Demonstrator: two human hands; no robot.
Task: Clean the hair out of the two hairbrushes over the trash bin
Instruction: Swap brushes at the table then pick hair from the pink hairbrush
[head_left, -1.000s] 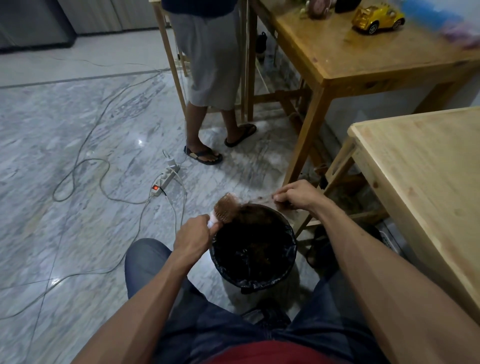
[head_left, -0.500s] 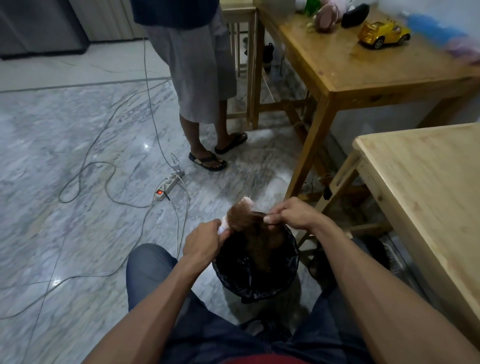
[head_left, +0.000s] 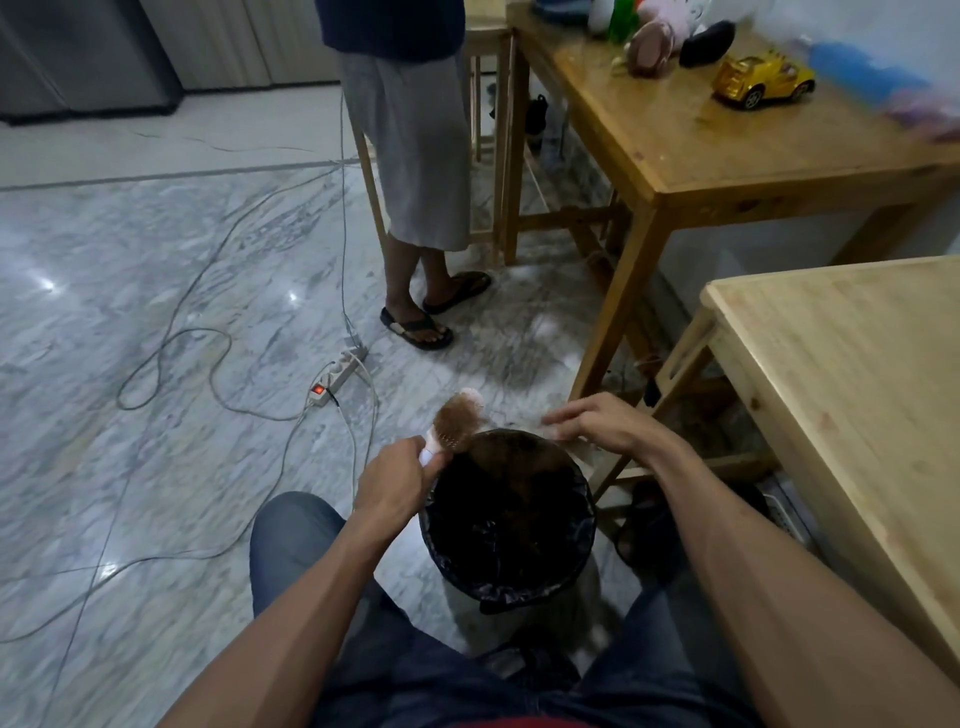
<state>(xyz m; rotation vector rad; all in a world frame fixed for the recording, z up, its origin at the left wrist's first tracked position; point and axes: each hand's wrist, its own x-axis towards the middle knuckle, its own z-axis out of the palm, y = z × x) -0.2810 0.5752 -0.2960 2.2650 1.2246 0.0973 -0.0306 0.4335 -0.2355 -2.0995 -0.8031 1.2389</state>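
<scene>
A round trash bin (head_left: 506, 584) lined with a black bag stands on the floor between my knees, with dark hair inside. My left hand (head_left: 393, 480) grips the white handle of a hairbrush (head_left: 457, 420), whose head is matted with brown hair and sits over the bin's far left rim. My right hand (head_left: 597, 422) hovers over the bin's far right rim, fingers spread and pointing left toward the brush, a short gap away from it. I cannot make out any hair between its fingers. A second hairbrush is not in sight.
A person in grey shorts and sandals (head_left: 415, 325) stands ahead beside a wooden table (head_left: 691, 156) holding a yellow toy car (head_left: 761, 80). A lighter wooden table (head_left: 852, 374) is at my right. A power strip (head_left: 337, 375) and cables lie on the marble floor to the left.
My right hand was pinching hair at the brush head half a second ago; it has pulled away to the right and its fingers have spread. The brush stays in my left hand.
</scene>
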